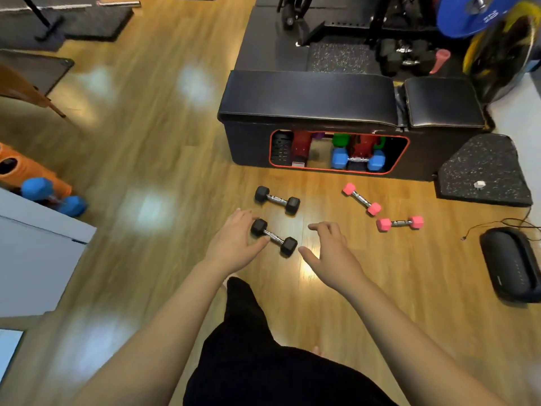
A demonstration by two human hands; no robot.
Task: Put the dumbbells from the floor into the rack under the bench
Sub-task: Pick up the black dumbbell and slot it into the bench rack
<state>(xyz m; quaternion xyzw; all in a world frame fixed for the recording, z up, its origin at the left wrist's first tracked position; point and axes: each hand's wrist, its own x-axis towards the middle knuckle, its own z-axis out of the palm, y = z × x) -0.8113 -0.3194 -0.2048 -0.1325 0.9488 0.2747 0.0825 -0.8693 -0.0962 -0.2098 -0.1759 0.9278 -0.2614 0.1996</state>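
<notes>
Two black dumbbells lie on the wood floor: the near black dumbbell (pixel 274 236) between my hands and the far black dumbbell (pixel 277 199) just beyond it. Two pink dumbbells (pixel 361 198) (pixel 400 223) lie to the right. My left hand (pixel 235 241) reaches over the near black dumbbell's left end, fingers spread, thumb by the handle, not gripping. My right hand (pixel 330 249) hovers open to the right of it. The black bench (pixel 310 95) stands beyond, with a red-edged rack opening (pixel 319 152) below holding a blue dumbbell (pixel 357 160) and other coloured weights.
A speckled black wedge mat (pixel 483 171) sits right of the bench. A black oval device (pixel 510 263) with a cable lies at the far right. Another blue dumbbell (pixel 54 196) and an orange roller (pixel 17 168) rest at the left by a white cabinet (pixel 35 247).
</notes>
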